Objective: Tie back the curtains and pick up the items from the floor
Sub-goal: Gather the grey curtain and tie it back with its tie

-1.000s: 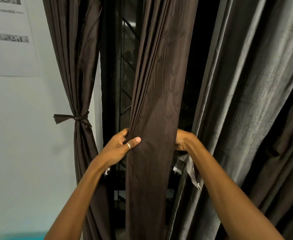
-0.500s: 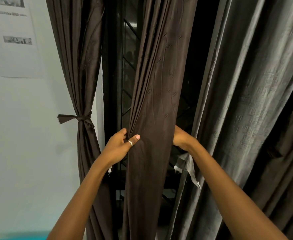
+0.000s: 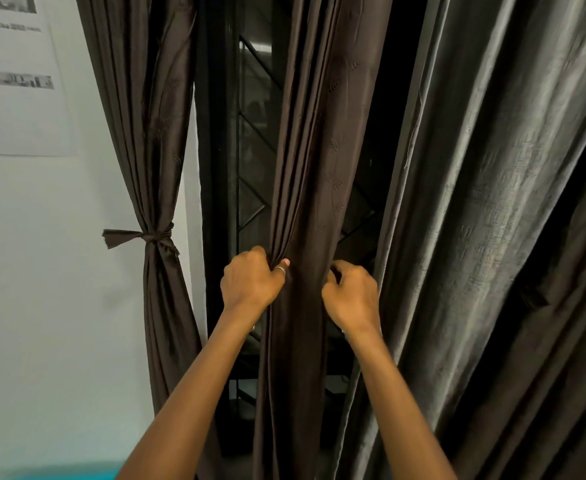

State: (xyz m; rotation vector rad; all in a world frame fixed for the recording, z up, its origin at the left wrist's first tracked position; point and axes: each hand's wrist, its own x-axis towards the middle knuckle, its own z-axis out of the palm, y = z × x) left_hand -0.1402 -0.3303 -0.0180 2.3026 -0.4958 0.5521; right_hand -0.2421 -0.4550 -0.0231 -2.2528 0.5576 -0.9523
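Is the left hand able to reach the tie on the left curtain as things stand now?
Probably yes. Nothing stands between the left hand and the tie, only open space, but the hand now grips the middle curtain and must let go first.

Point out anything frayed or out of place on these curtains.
The tie on the left curtain has a frayed end jutting sideways. The grey curtain has a puckered edge with loose threads. The middle curtain hangs untied.
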